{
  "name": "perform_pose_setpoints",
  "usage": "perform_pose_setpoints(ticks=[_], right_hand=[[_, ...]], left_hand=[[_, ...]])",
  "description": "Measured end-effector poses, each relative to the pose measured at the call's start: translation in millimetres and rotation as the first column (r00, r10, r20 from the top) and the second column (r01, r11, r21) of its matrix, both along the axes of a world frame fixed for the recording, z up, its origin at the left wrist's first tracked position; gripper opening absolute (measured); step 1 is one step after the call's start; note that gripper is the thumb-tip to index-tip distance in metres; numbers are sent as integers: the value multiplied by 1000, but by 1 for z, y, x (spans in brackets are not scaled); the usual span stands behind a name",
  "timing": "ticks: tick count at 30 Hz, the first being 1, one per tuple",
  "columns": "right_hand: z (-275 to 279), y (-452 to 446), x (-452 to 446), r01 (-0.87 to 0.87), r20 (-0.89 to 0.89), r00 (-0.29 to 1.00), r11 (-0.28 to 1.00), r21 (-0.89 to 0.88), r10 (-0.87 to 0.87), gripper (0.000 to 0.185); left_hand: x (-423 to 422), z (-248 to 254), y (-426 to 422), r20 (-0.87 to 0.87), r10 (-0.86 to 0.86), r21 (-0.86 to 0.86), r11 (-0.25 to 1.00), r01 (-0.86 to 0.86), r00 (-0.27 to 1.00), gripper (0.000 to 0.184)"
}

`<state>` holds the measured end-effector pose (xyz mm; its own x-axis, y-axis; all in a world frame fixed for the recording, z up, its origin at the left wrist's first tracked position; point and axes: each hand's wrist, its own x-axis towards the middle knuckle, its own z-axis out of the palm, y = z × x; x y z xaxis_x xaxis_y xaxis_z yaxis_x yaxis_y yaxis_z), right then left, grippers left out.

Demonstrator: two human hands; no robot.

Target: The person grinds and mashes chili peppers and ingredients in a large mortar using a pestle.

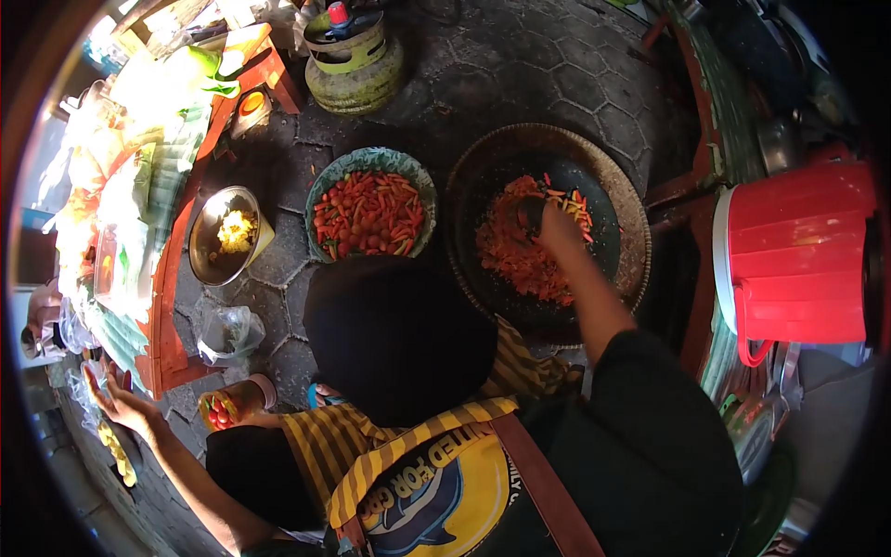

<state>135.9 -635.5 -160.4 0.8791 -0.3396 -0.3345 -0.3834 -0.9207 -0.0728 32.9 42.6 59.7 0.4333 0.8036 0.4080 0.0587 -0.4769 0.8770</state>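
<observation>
My right hand [560,230] is closed around a dark pestle [532,215], mostly hidden under the fingers. It is over a wide dark stone mortar [608,223]. Inside lies coarse red chilli mash [506,246], with whole red and yellow chillies [577,212] along the far right. Left of the mortar stands a green patterned basin [320,176] full of red chillies and small round red tomatoes. Away at the far left, my left hand [125,406] is raised, palm up with fingers apart, holding nothing, near the table's front edge.
A metal bowl [202,255] with yellow pieces and a clear plastic bag [230,334] sit left on the paving. A jar [232,406] lies below them. The orange-red table [172,306] borders the left. A gas cylinder [353,74] stands behind; a red cooler [798,255] is right.
</observation>
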Motion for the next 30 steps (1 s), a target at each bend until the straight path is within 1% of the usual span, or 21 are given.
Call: perform_pose_setpoints(ticks=[1,2,3,4,6,7,8,9,10,12,13,15,17,19,21,22,24,25,27,28,30], right_hand=[[-27,4,-3,-13,3,1000,1000,-6,13,33],[-76,3,-13,46,74,997,994,-99,-39,29],[-104,4,-16,124,159,983,977,-176,-96,26],[-92,-4,-15,128,150,983,976,-175,-102,26],[-41,-25,19,-39,-204,978,997,60,51,27],[-25,-37,31,-33,-195,980,998,61,45,27],[-8,-50,49,-60,-419,900,987,151,118,29],[1,-56,58,-67,-619,758,968,241,206,32],[0,-54,58,-76,-624,753,969,234,209,32],[-9,-44,50,117,-387,919,989,88,-74,34],[-23,-37,43,110,-385,920,990,87,-69,34],[-64,-23,18,-21,-247,969,1000,-8,18,36],[-44,-3,-3,-37,-283,958,999,-4,34,38],[-27,-5,-4,-47,-300,953,999,-3,44,39],[-21,-31,-4,-31,-425,901,990,137,87,40],[-9,-36,-5,-31,-428,899,990,138,88,40],[26,-37,-6,33,-385,923,993,115,14,47],[32,-35,-9,27,-394,919,992,121,23,47],[36,-28,-14,36,-26,999,999,4,-36,45],[24,-23,-12,23,-28,999,1000,11,-23,45],[-31,-16,-1,45,82,996,999,-31,-42,51]], left_hand=[[0,0,-1,33,-16,-30,999,17,999,42],[-5,0,-4,56,-30,-60,998,33,998,42],[-5,-3,-1,63,-37,-82,996,42,997,43],[-5,-4,-4,54,-42,-80,996,46,998,43],[5,0,-10,23,9,-25,1000,-8,1000,44],[5,-2,-10,34,-11,0,1000,11,999,42],[8,-1,-7,51,-13,-3,1000,13,999,42],[7,-1,-3,77,-26,-21,999,27,997,42],[1,-2,-1,93,-32,-41,999,35,995,41],[-4,0,3,77,-51,-74,996,56,996,39],[-5,-1,6,67,-39,-66,997,43,997,39],[-8,-2,11,52,-20,-57,998,23,998,39],[-7,-4,14,74,-37,-91,995,44,997,39],[-3,0,6,79,-36,-59,997,41,996,41],[-5,2,-3,61,-12,-38,999,14,998,44],[-6,1,-1,58,-11,-37,999,14,998,44],[-14,-1,6,88,-28,-110,993,38,996,43],[-17,0,7,46,2,-85,996,2,999,44],[-21,-2,9,16,32,-57,998,-31,999,44],[-21,-3,11,3,50,-36,998,-50,999,43],[-18,-6,11,-23,45,-44,998,-46,999,44]])
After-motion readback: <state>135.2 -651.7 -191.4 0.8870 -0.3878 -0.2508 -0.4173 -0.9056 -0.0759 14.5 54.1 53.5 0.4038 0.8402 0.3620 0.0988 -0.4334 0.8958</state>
